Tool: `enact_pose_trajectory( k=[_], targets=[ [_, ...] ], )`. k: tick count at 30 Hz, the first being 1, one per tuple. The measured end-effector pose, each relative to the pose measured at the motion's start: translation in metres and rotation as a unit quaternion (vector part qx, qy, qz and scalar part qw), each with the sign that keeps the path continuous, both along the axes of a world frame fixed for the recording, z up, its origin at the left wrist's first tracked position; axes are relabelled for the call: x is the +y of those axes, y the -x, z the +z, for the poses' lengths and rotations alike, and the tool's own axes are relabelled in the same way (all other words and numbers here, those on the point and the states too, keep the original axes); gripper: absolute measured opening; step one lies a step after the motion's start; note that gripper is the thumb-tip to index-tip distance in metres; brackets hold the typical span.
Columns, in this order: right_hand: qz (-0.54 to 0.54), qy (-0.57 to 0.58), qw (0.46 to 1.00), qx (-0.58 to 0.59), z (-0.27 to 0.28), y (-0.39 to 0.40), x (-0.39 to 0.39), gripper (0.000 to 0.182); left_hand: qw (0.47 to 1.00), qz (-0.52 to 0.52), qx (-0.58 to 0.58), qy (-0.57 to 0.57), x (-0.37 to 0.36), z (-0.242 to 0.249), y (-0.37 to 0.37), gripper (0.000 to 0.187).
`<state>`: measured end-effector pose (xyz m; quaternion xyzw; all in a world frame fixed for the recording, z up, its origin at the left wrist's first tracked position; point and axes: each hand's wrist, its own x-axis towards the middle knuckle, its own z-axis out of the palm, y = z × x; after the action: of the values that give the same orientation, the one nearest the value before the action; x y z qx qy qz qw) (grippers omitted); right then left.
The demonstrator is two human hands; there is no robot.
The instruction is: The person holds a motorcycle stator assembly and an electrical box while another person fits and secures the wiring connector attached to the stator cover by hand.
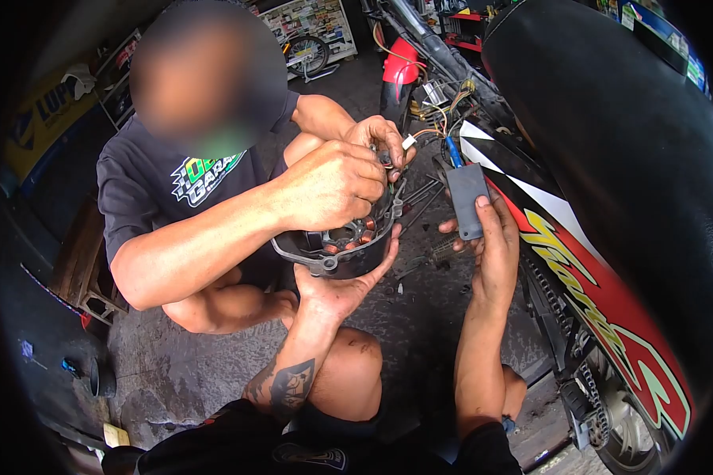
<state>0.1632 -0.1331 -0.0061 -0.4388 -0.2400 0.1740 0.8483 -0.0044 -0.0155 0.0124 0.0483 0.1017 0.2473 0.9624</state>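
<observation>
My left hand supports a black engine cover from below, palm up with the fingers along its side. Inside the cover sits a stator with copper coils. My right hand grips a flat, dark grey CDI unit between thumb and fingers. A blue wire lead runs from its top toward the motorcycle's wiring. Over the cover, a co-worker's hand has its fingers curled at the cover's wires. The co-worker's other hand is beside a white connector.
The co-worker squats opposite me. A motorcycle with a black seat and a red side panel stands close on my right. Loose tools lie on the dark floor between us. A wooden stool is at the left.
</observation>
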Motion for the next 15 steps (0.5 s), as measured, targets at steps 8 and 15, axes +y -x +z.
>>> enact_pose_trajectory(
  k=[8,15],
  targets=[
    [0.004,-0.01,1.0,-0.005,0.0008,0.0,-0.0002,0.046,1.0,-0.006,-0.007,0.002,0.0009,-0.0008,-0.0005,0.086],
    [-0.011,-0.013,1.0,-0.002,0.0055,0.0039,-0.0007,0.047,1.0,-0.002,0.001,0.003,-0.001,0.0017,-0.0003,0.086]
  ],
)
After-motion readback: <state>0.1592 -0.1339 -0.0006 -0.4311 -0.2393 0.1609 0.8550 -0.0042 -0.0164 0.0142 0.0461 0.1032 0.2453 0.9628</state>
